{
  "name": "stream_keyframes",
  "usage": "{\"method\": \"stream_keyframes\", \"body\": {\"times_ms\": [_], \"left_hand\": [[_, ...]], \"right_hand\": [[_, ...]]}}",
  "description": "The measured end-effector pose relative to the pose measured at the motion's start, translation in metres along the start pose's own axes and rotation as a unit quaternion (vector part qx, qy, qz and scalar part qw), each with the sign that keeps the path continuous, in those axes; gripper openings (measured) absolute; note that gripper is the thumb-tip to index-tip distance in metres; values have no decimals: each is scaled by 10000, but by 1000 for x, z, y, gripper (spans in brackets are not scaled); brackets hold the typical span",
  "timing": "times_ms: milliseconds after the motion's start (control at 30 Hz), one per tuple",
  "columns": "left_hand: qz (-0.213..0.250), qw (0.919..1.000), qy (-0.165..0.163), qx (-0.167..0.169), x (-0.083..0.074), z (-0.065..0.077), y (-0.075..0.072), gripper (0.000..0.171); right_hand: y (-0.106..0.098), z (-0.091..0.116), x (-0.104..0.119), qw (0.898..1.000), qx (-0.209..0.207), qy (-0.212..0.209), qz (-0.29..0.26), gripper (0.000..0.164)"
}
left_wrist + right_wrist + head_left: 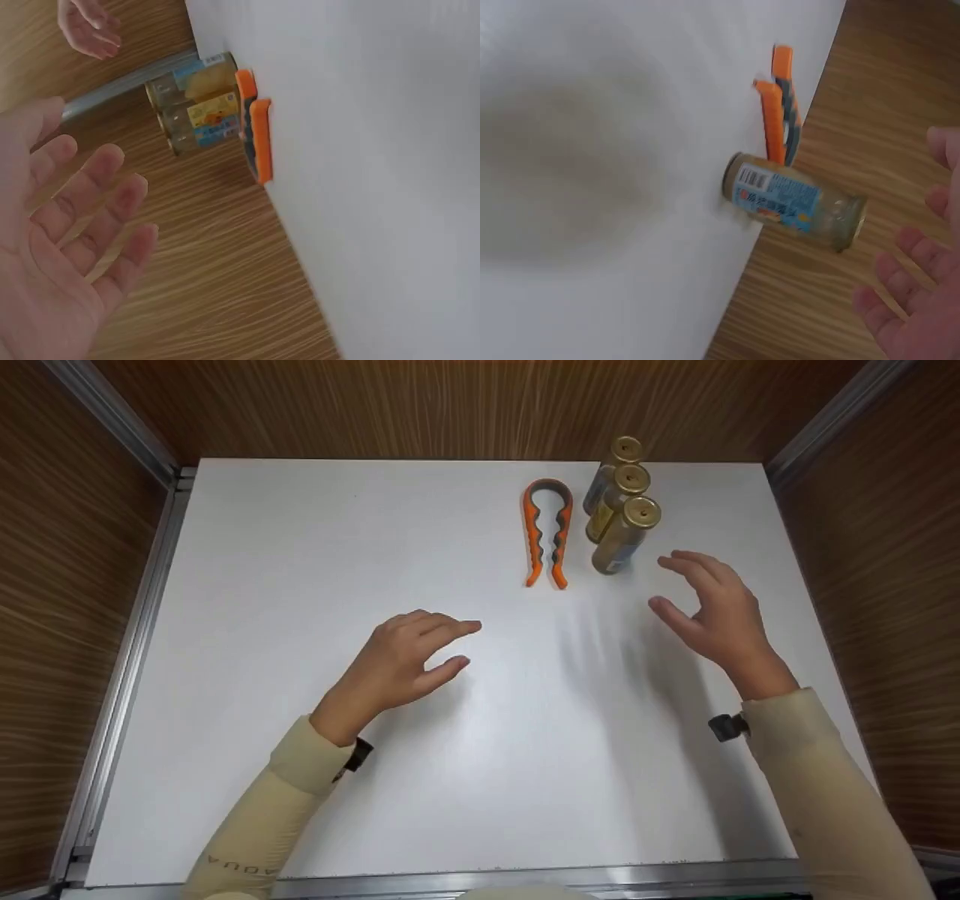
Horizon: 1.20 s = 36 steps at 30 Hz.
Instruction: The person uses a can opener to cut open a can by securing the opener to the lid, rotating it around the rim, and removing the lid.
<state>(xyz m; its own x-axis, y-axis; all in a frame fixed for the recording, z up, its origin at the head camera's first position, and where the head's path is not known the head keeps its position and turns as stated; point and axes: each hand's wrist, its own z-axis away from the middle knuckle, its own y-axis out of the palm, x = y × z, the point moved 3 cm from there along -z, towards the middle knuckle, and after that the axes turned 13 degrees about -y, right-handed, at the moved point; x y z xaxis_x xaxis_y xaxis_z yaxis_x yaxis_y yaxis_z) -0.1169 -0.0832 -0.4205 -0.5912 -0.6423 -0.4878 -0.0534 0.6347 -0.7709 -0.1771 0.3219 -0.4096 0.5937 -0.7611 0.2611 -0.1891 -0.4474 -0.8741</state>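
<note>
Three glass jars with gold lids stand in a row at the back right of the white table; the nearest jar (621, 540) shows a blue label with a barcode in the right wrist view (776, 196). Left of them lies an orange and grey jar opener (531, 536), its two handles toward the person. My right hand (720, 611) hovers to the right of the nearest jar, fingers spread and apart from it. Over the middle of the table my left hand (409, 656) is held with loose fingers and nothing in it.
The white table (315, 547) is bordered by brown wood-grain panels (420, 409) at the back and both sides. A metal rail (127, 690) runs along the left edge, another along the front.
</note>
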Motion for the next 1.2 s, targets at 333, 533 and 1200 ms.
{"method": "stream_keyframes", "body": {"times_ms": [333, 533, 1200], "left_hand": [[2369, 9601, -1461, 263, -1, 38, 57, 37], [2558, 9502, -1756, 286, -4, 50, 67, 37], [2822, 9384, -1956, 383, -15, 58, 87, 37]], "right_hand": [[31, -52, -40, 9909, 315, 1162, -605, 63], [46, -78, -49, 9762, 569, 1913, -844, 70], [57, -81, -60, 9740, 421, 2038, -898, 63]]}}
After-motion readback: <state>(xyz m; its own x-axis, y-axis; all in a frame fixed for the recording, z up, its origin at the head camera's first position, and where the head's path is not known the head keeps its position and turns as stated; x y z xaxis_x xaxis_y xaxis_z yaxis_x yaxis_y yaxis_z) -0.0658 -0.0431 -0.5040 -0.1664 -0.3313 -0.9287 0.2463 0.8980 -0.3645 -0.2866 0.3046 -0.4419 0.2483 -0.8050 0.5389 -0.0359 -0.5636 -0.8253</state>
